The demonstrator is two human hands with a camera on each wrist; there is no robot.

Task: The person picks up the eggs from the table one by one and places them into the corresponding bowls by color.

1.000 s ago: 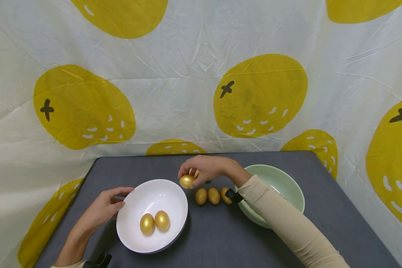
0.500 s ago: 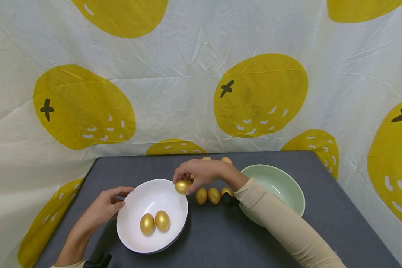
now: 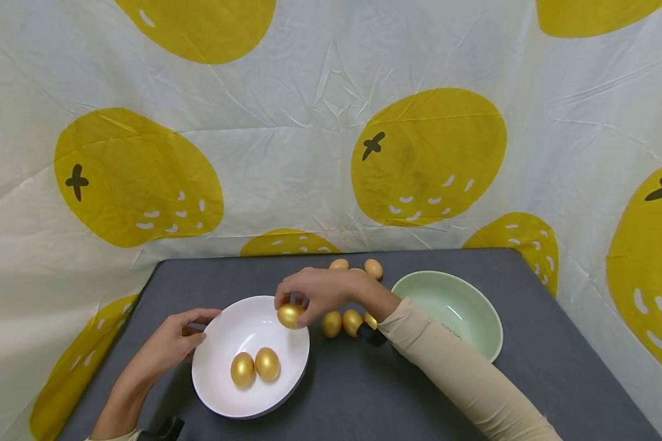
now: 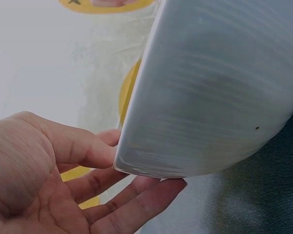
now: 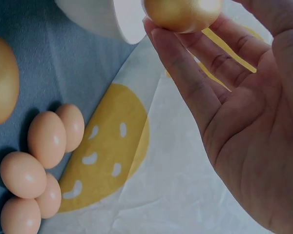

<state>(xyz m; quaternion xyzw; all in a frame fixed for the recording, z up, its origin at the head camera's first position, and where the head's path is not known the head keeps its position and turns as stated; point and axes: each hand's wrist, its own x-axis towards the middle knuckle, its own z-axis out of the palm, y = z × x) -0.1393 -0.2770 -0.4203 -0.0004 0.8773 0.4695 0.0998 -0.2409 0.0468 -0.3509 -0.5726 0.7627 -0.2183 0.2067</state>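
Note:
A white bowl (image 3: 254,324) stands at the left of the table with two golden eggs (image 3: 243,370) lying in it. My left hand (image 3: 171,340) holds the bowl's left rim; in the left wrist view the thumb is at the rim and the fingers (image 4: 136,204) reach along the wall. Over the far right part of that bowl, my right hand (image 3: 325,291) pinches a golden egg (image 3: 290,315) between thumb and fingertips. The right wrist view shows this held egg (image 5: 183,14) at its top edge.
To the right stands a pale green bowl (image 3: 452,306), partly behind the right sleeve (image 3: 458,367). Golden eggs (image 3: 332,324) lie in a row between the bowls. Several brown eggs (image 5: 46,139) lie farther back, partly behind the right hand. A fruit-print cloth (image 3: 287,153) hangs behind the table.
My right hand has carried the golden egg left and nearer, from beyond the white bowl's rim to above its inside. The left hand has stayed at the rim.

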